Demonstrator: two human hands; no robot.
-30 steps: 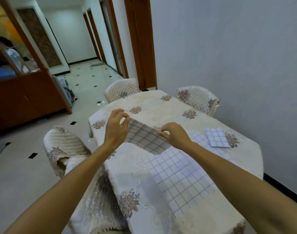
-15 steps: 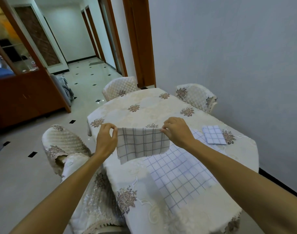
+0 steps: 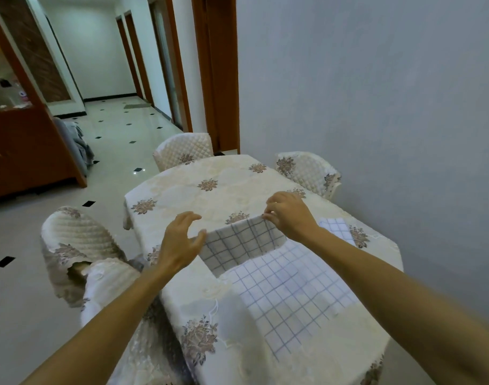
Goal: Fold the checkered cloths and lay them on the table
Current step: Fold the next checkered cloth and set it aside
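Floral embroidered tablecloth covers the table [image 3: 199,173]; nearest you a large blue-grid cloth [image 3: 290,295] lies flat on it. Above its far edge your right hand [image 3: 290,215] pinches the top corner of a grey checkered cloth [image 3: 240,243], folded, hanging limp in the air. Your left hand [image 3: 179,243] is beside its other corner, fingers [image 3: 192,218] spread wide, gripping nothing. Risk: thin soft fabric held at one corner may sag and unfold. Farther right, a small folded blue-check cloth [image 3: 336,227] rests on the table.
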